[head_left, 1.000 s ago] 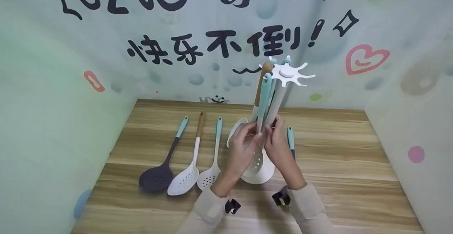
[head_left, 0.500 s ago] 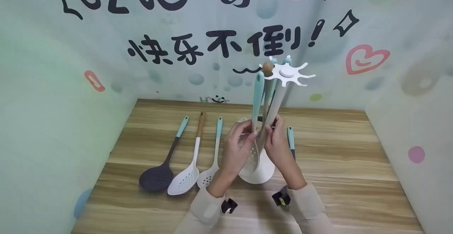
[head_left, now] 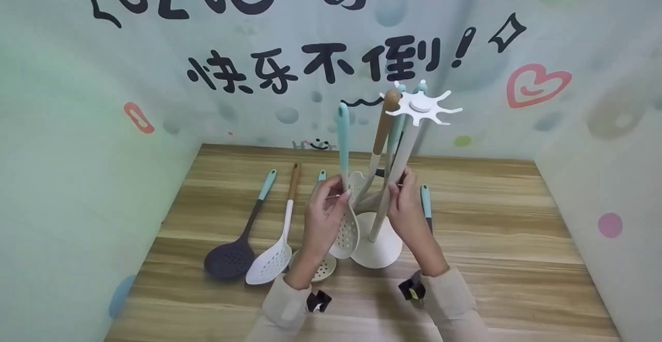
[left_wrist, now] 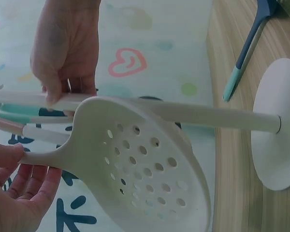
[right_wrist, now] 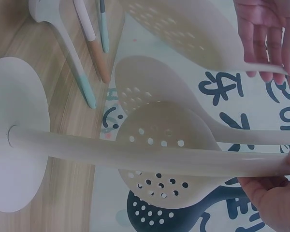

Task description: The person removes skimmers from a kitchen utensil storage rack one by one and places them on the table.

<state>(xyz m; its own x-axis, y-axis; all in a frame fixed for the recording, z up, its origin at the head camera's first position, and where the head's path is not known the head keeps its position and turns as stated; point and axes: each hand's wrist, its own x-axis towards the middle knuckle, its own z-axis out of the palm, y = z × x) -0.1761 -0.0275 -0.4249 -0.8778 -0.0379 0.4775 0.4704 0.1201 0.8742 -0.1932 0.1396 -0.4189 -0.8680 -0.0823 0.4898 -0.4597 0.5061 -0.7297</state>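
My left hand (head_left: 321, 223) pinches the shaft of a cream skimmer (head_left: 345, 238) with a teal handle, held upright just left of a white utensil stand (head_left: 380, 254). In the left wrist view its perforated bowl (left_wrist: 140, 164) faces the camera. My right hand (head_left: 412, 210) grips the stand's pole (head_left: 406, 150), below the star-shaped hook top (head_left: 419, 105). A brown-handled white skimmer (head_left: 382, 130) hangs from the hooks, with teal-handled utensils behind it. The right wrist view shows a cream skimmer (right_wrist: 169, 188) and a dark one (right_wrist: 154, 212) hanging there.
Left of the stand on the wooden table (head_left: 491, 280) lie a dark skimmer (head_left: 229, 260), a white skimmer (head_left: 271, 262) with a brown handle and a cream skimmer (head_left: 325, 269), partly covered by my left arm. A dark utensil (head_left: 425, 202) with a teal handle lies right of the stand.
My left hand has moved left with the cream skimmer, away from the stand's hooks. The brown-handled skimmer on the stand has swung a little. My right hand stays on the pole.
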